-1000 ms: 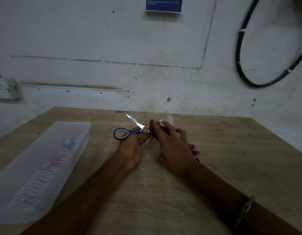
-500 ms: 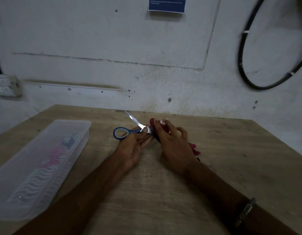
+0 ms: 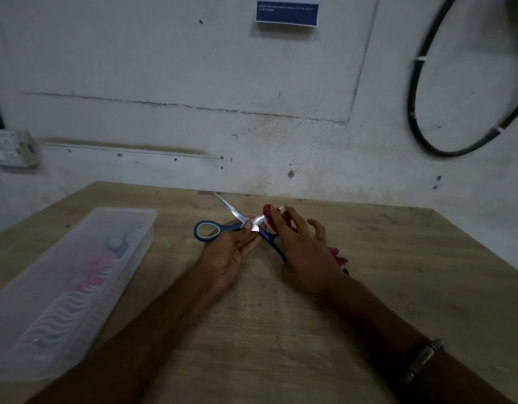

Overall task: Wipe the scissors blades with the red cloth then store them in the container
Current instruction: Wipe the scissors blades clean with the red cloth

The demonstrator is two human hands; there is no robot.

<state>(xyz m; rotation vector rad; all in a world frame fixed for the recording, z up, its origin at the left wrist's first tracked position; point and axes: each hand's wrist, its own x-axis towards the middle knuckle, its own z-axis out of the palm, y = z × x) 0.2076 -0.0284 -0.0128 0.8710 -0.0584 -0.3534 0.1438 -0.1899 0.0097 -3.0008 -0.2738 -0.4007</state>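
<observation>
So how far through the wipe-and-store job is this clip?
Midway. The scissors are spread open, the left hand pinching them near the pivot. The right hand holds the red cloth on one blade; the other blade sticks out bare. Storing in the container is not yet done.

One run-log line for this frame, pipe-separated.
phase: wiping | left hand: holds scissors, blades open | right hand: red cloth on one blade | container: on table, left, scissors not stored
</observation>
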